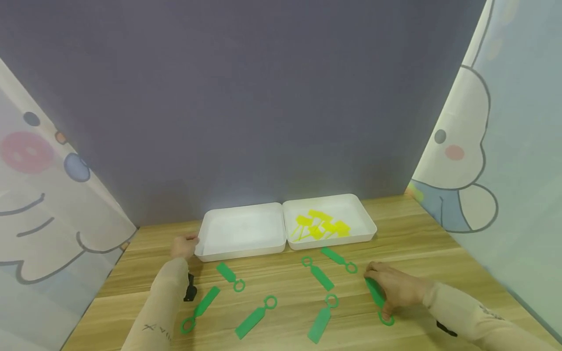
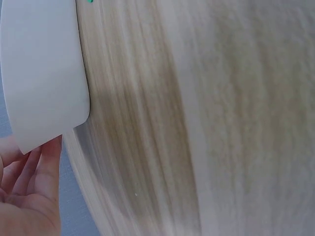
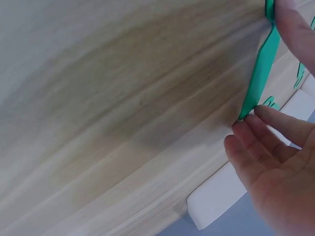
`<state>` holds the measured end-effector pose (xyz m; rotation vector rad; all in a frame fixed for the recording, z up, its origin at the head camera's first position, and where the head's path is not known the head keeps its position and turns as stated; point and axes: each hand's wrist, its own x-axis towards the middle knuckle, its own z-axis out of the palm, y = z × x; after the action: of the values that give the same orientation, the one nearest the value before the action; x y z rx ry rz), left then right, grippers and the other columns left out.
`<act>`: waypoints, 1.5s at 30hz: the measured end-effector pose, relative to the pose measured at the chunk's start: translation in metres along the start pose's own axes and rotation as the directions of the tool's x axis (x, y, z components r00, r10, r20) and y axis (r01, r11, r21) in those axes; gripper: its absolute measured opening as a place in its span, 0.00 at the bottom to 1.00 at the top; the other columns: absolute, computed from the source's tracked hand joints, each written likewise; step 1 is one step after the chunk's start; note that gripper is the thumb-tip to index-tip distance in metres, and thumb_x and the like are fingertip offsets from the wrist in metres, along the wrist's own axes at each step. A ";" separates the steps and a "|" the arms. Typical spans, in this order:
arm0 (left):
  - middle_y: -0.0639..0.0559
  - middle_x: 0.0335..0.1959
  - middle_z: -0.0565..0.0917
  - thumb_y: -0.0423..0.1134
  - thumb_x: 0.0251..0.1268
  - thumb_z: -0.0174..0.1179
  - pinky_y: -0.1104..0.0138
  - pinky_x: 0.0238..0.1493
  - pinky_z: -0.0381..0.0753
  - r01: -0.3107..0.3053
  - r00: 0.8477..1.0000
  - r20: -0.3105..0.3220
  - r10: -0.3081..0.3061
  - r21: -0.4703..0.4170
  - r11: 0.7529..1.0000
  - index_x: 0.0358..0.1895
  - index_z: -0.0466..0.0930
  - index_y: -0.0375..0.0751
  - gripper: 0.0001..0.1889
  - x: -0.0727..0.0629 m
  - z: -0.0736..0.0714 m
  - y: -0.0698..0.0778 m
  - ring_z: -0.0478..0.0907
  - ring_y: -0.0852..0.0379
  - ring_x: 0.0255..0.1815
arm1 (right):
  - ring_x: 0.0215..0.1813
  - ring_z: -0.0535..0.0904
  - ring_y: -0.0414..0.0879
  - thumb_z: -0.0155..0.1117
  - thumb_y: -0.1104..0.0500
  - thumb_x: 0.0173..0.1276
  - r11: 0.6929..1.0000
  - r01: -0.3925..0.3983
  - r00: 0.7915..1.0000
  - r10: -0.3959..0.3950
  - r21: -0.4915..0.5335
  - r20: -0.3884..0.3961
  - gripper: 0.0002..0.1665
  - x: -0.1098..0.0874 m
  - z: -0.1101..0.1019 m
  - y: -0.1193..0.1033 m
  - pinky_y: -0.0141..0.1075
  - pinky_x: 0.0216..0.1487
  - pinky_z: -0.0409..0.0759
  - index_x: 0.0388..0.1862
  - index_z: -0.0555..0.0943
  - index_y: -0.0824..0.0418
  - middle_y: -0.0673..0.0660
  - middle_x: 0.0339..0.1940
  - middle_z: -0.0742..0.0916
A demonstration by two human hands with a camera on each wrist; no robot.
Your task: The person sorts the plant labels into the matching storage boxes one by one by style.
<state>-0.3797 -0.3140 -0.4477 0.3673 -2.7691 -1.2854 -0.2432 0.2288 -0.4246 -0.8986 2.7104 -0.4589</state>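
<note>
Curtain [image 1: 52, 195] at 9 o'clock: pale creased fabric, cartoon print cut off by the frame. Your left hand [image 1: 183, 246] is at 8, at the outer end of the left tray [image 1: 241, 231]; its fingertips go behind the tray wall in your left wrist view, so can't tell whether it pinches or just touches. Black item [image 1: 190, 288] at that wrist is half behind your sleeve, can't make it out. Tray is smooth, white, shallow, round-cornered.

Below it, three loose green tags [image 1: 251, 322] around 7: flat, matte strips, each with a ring on a thin neck. Right tray [image 1: 366, 229] butts against the left one, at 4 to 5; the yellow pieces [image 1: 316, 232] in it overlap, count unclear, thin stems showing.

Three more green tags lie below that tray, rings toward 10, 4 and 1. Your right hand [image 1: 399, 287] at 4 has the held tag [image 1: 375, 292] pinched lengthwise: thumb at ring end, fingertips at far end. Ring points to 5, partly under your thumb. Can't tell if the tag is off the wood-grain table [image 1: 281, 273].

Right curtain [image 1: 518, 170] at 3: similar fabric, print also cut off.
</note>
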 end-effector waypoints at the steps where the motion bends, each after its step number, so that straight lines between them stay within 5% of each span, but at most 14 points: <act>1: 0.29 0.56 0.72 0.37 0.65 0.47 0.53 0.50 0.75 0.003 1.000 0.003 -0.003 -0.004 1.000 0.55 0.73 0.27 0.20 -0.001 0.000 0.001 0.71 0.35 0.55 | 0.46 0.68 0.42 0.73 0.36 0.29 1.000 0.006 1.000 -0.006 -0.003 -0.001 0.56 0.000 0.000 0.000 0.35 0.48 0.76 0.53 0.71 0.72 0.51 0.49 0.72; 9: 0.28 0.56 0.72 0.36 0.65 0.46 0.52 0.50 0.75 0.007 1.000 0.006 -0.007 -0.015 1.000 0.55 0.72 0.26 0.20 -0.007 -0.001 0.004 0.70 0.34 0.55 | 0.47 0.71 0.46 0.74 0.39 0.33 0.999 0.026 1.000 -0.026 -0.033 -0.006 0.51 0.000 -0.002 -0.001 0.38 0.50 0.77 0.52 0.72 0.70 0.53 0.50 0.74; 17: 0.29 0.56 0.72 0.37 0.65 0.47 0.56 0.47 0.77 0.012 1.000 0.008 -0.012 -0.012 1.000 0.55 0.72 0.27 0.20 -0.006 0.001 0.004 0.72 0.36 0.54 | 0.64 0.62 0.67 0.76 0.40 0.33 0.998 -0.057 0.997 0.055 0.041 0.061 0.64 -0.009 0.001 -0.007 0.59 0.58 0.65 0.64 0.60 0.74 0.72 0.65 0.65; 25: 0.29 0.56 0.72 0.37 0.65 0.47 0.55 0.47 0.76 0.012 1.000 0.012 -0.012 -0.026 1.000 0.55 0.72 0.27 0.20 -0.001 0.002 0.001 0.72 0.35 0.54 | 0.66 0.61 0.66 0.77 0.42 0.32 0.994 -0.110 0.993 0.109 0.008 0.035 0.64 -0.014 0.008 -0.010 0.60 0.61 0.62 0.65 0.60 0.71 0.69 0.66 0.67; 30: 0.29 0.56 0.72 0.37 0.65 0.47 0.58 0.45 0.77 0.009 1.000 0.004 -0.009 -0.028 1.000 0.54 0.73 0.27 0.20 0.001 0.002 -0.001 0.73 0.37 0.53 | 0.64 0.63 0.65 0.77 0.43 0.33 0.997 -0.074 0.997 0.074 -0.004 0.015 0.63 -0.013 0.010 -0.008 0.58 0.60 0.65 0.64 0.60 0.72 0.70 0.65 0.67; 39: 0.29 0.57 0.72 0.37 0.65 0.46 0.56 0.47 0.76 0.015 1.000 0.015 -0.015 -0.010 1.000 0.56 0.72 0.28 0.20 -0.006 -0.001 0.003 0.72 0.36 0.54 | 0.66 0.60 0.65 0.80 0.44 0.28 0.995 -0.097 0.995 0.096 0.028 0.033 0.70 -0.007 0.009 -0.006 0.58 0.59 0.65 0.67 0.55 0.71 0.70 0.66 0.62; 45: 0.29 0.56 0.73 0.38 0.65 0.47 0.60 0.43 0.78 0.001 1.000 0.008 -0.001 -0.004 1.000 0.55 0.73 0.28 0.20 -0.005 -0.001 0.003 0.73 0.36 0.52 | 0.61 0.65 0.56 0.77 0.39 0.22 0.992 -0.112 0.993 0.109 0.060 0.052 0.75 -0.003 0.009 -0.005 0.53 0.58 0.69 0.68 0.54 0.69 0.65 0.65 0.62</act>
<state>-0.3754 -0.3112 -0.4445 0.3640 -2.7732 -1.2954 -0.2354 0.2247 -0.4311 -0.7295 2.6688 -0.4891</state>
